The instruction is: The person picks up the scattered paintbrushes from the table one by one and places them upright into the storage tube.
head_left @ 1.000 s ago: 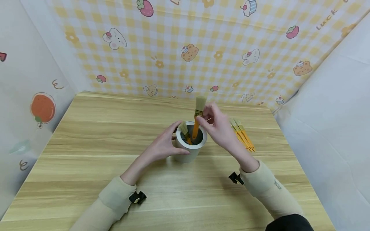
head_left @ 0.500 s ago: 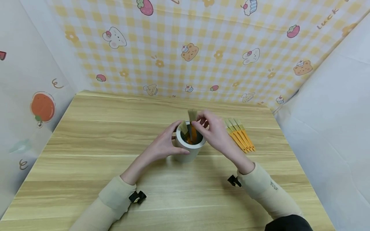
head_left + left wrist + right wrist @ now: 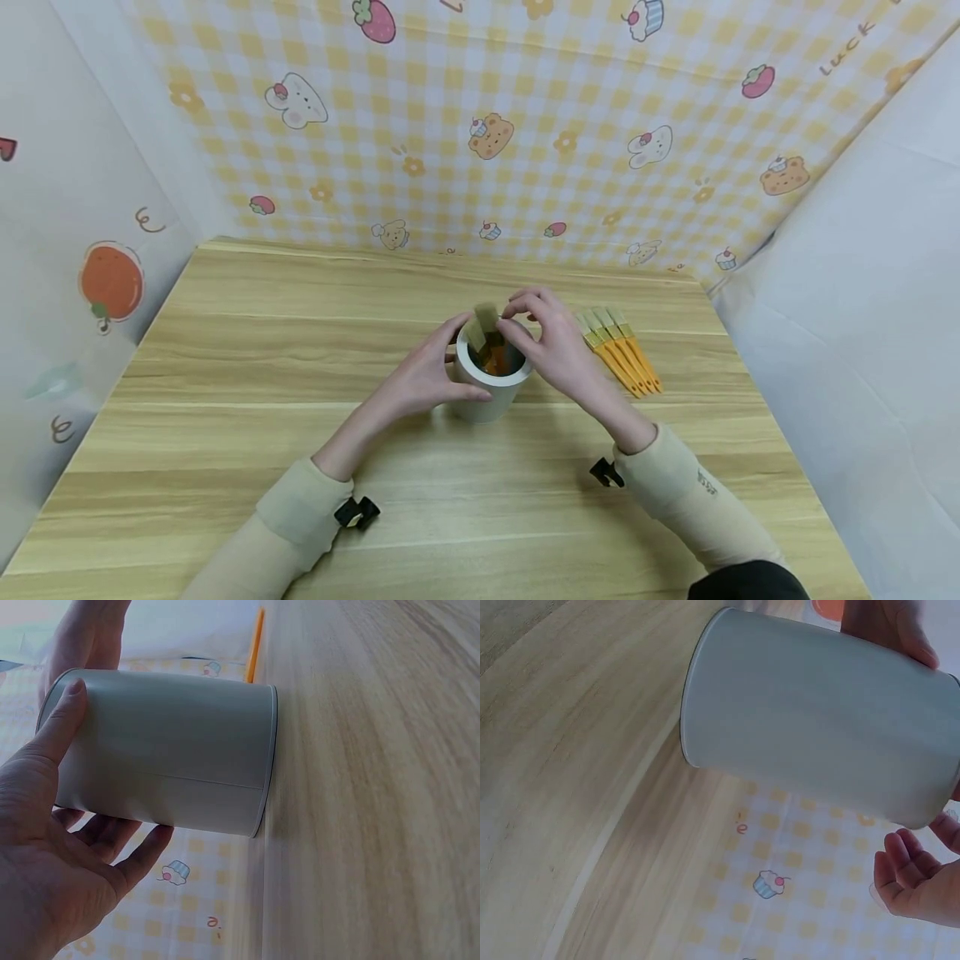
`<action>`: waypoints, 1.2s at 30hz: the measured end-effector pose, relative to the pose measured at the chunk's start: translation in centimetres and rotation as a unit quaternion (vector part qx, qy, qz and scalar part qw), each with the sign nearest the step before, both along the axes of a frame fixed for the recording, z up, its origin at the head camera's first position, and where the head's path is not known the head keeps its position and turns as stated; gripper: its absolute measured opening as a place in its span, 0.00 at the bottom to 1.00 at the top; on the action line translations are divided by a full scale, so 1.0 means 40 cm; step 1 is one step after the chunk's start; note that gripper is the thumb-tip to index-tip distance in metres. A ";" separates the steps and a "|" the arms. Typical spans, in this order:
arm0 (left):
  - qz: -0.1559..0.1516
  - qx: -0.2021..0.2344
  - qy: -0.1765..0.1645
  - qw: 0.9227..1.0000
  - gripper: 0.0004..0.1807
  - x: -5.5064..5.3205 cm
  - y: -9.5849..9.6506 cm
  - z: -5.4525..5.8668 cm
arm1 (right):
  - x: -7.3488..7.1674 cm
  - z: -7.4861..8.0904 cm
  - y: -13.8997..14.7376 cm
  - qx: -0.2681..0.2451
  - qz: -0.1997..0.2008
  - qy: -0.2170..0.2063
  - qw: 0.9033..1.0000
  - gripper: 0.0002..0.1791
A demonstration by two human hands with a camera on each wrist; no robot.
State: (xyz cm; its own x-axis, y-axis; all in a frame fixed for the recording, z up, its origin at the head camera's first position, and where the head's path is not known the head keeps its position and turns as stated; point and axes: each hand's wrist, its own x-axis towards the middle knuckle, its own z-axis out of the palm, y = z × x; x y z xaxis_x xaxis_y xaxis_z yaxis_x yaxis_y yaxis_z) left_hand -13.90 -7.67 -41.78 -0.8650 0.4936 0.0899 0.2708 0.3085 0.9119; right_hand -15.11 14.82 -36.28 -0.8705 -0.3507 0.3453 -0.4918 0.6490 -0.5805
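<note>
Wood-grain tabletop (image 3: 262,333) in front of a patterned cloth, with a pale grey pot (image 3: 169,746) standing upright at its middle. The hands flank the pot: the left hand (image 3: 427,375) is curled round the left side, thumb across the near wall and fingers behind, holding it firmly; the right hand (image 3: 555,342) is poised at the far right of the rim, fingers loosely bent and thumb apart, with no brush visible between them. Four flat brushes (image 3: 628,357) lie side by side to the right, bristles toward the far edge. Inside the pot, bristles up, are a farther brush (image 3: 487,315) and a nearer brush (image 3: 476,335), both leaning left; their lower ends are largely hidden. Since the preceding view the farther brush has sunk and tipped left, away from the fingertips, which suggests that its placing is complete or nearly so; whether a fingertip still grazes it cannot be told. By this count, two brushes occupy the pot and four lie outside.
</note>
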 end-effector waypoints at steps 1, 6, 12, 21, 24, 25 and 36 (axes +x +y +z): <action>0.001 0.001 -0.001 1.000 0.59 0.000 0.000 0.000 | 0.000 0.001 0.003 -0.004 -0.003 -0.005 1.000 0.08; 0.011 -0.006 -0.009 1.000 0.60 0.002 0.001 -0.002 | -0.010 0.007 0.032 -0.027 -0.008 -0.018 0.999 0.11; 0.018 -0.013 -0.011 1.000 0.61 0.004 0.002 -0.001 | -0.031 -0.010 0.091 -0.023 -0.029 -0.036 0.999 0.16; 0.023 -0.023 -0.016 0.999 0.63 0.005 0.004 0.000 | -0.056 -0.059 0.197 0.030 -0.058 -0.050 0.997 0.20; 0.025 -0.027 -0.015 0.999 0.63 0.004 0.003 -0.002 | -0.063 -0.077 0.228 0.047 -0.066 -0.058 0.995 0.22; 0.025 -0.027 -0.014 0.999 0.63 0.004 0.003 -0.003 | -0.065 -0.083 0.238 0.052 -0.069 -0.062 0.994 0.23; 0.025 -0.027 -0.014 0.999 0.63 0.003 0.003 -0.005 | -0.073 -0.128 0.318 0.107 -0.086 -0.128 0.982 0.30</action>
State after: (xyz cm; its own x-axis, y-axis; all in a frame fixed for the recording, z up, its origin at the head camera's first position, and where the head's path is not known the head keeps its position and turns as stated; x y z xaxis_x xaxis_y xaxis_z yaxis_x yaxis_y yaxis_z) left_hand -13.80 -7.54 -41.97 -0.8906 0.4530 0.0400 0.2286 0.3698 0.9006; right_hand -18.04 27.53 -41.42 -0.9718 -0.2319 0.0414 -0.2200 0.8304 -0.5119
